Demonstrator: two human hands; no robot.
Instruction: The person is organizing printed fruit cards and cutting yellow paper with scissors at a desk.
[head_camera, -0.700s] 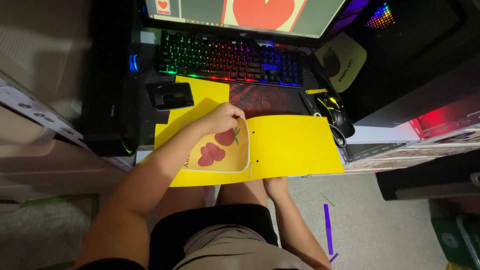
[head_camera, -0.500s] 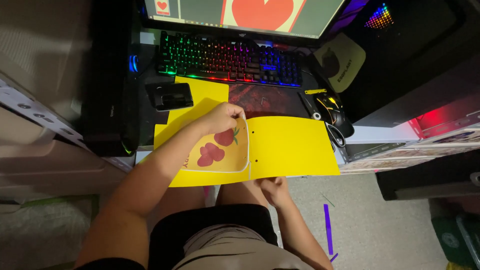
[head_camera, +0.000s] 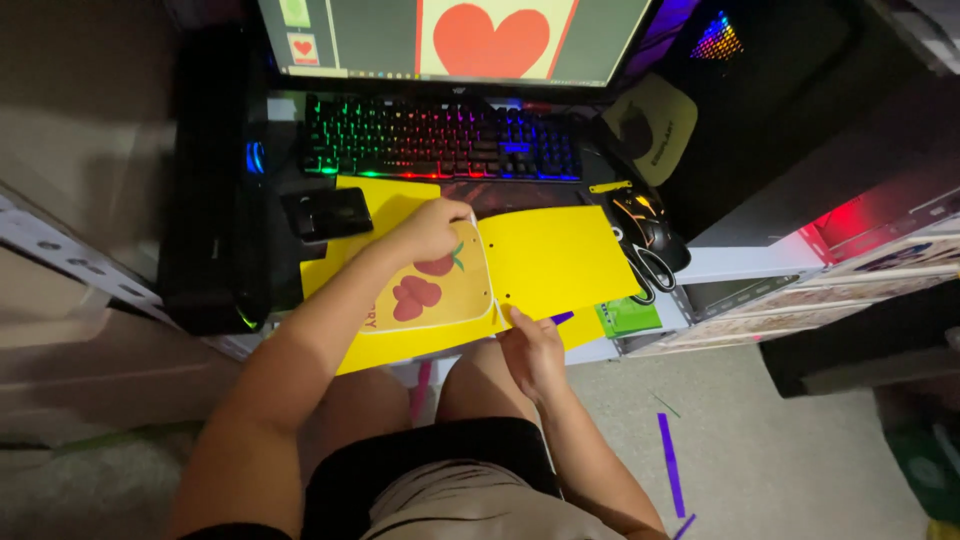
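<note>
My left hand (head_camera: 432, 230) reaches over the desk and pinches the top edge of a cream card (head_camera: 432, 292) printed with red fruit shapes. The card lies on a yellow paper sheet (head_camera: 385, 345). A second yellow sheet (head_camera: 555, 260) sits to its right, tilted and slightly lifted. My right hand (head_camera: 535, 352) comes up from my lap and grips that sheet at its lower left corner. Small holes show along the sheet's left edge.
Behind the paper are a rainbow-lit keyboard (head_camera: 440, 140) and a monitor (head_camera: 480, 40) showing a red heart. A black device (head_camera: 328, 212) lies to the left. A mouse (head_camera: 640, 215), scissors (head_camera: 655, 270) and a green item (head_camera: 625, 315) lie to the right. A purple strip (head_camera: 668, 465) is on the floor.
My right hand has come up from my lap to the right yellow sheet's lower corner and taken hold of it. The sheet now tilts. My left hand stays on the card.
</note>
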